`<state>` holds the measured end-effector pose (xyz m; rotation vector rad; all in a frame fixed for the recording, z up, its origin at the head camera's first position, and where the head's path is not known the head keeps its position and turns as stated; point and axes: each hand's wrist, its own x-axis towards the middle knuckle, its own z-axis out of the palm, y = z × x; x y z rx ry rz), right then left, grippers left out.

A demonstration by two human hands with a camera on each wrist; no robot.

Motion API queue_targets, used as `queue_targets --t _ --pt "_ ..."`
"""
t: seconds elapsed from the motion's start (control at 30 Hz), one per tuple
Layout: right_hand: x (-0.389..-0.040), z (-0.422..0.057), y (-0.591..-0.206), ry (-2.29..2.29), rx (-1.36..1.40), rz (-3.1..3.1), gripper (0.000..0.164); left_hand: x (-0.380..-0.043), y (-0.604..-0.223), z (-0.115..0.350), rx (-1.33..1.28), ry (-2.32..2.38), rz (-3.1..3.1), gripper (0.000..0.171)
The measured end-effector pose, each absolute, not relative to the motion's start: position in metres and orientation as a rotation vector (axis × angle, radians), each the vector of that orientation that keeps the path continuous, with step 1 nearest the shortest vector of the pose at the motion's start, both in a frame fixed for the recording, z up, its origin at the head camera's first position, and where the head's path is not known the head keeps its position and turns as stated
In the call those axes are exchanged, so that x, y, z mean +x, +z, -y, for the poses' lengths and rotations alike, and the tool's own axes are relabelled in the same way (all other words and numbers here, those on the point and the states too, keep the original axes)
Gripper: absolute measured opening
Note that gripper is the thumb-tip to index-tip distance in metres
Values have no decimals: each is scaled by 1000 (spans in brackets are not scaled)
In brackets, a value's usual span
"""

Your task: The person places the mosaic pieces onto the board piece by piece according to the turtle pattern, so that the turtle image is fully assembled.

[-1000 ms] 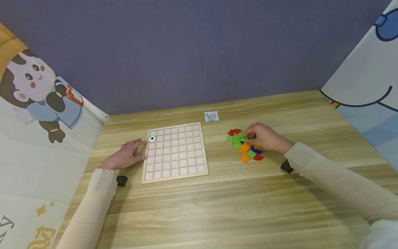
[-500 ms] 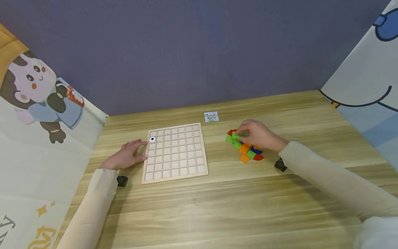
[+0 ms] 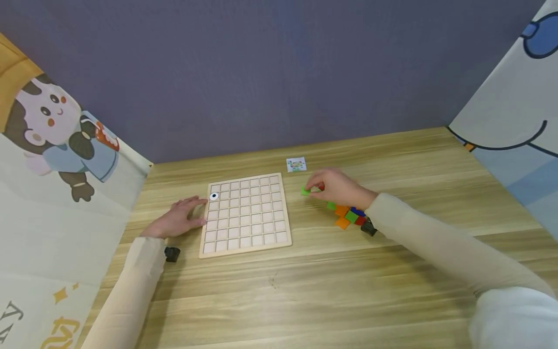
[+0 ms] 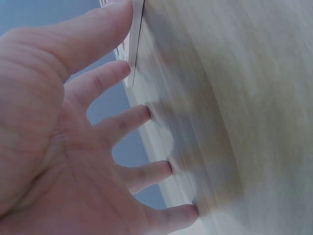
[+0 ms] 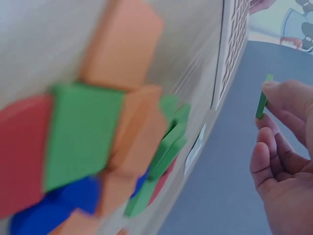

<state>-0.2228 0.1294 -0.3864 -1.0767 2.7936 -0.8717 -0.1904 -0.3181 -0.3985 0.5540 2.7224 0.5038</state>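
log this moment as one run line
right hand: pinches green tile | left hand: at left edge of grid board | eye disc: on grid board

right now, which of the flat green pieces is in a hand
The flat green piece pinched aloft by the right hand; the other green pieces lie in the multicoloured pile.

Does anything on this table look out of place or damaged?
A small brownish mark stands out on the wooden tabletop, nearer the person than the grid board; stain or scratch, I can't tell. The coloured pieces lie jumbled and overlapping, but I see nothing broken.
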Motion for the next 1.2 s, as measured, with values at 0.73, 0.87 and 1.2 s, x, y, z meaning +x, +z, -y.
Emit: queue_targets --t 0.73,0.87,1.2 --pt "-244 -60 -376 -916 -1278 -2661 15 -191 -397 315 557 501 -2747 63" --pt "-244 -49 -373 -905 -1266 -2641 16 -192 -397 316 555 497 -2745 62" --pt "-243 -21 -375 -893 -1273 -2613 14 -189 -398 318 537 524 -2729 63"
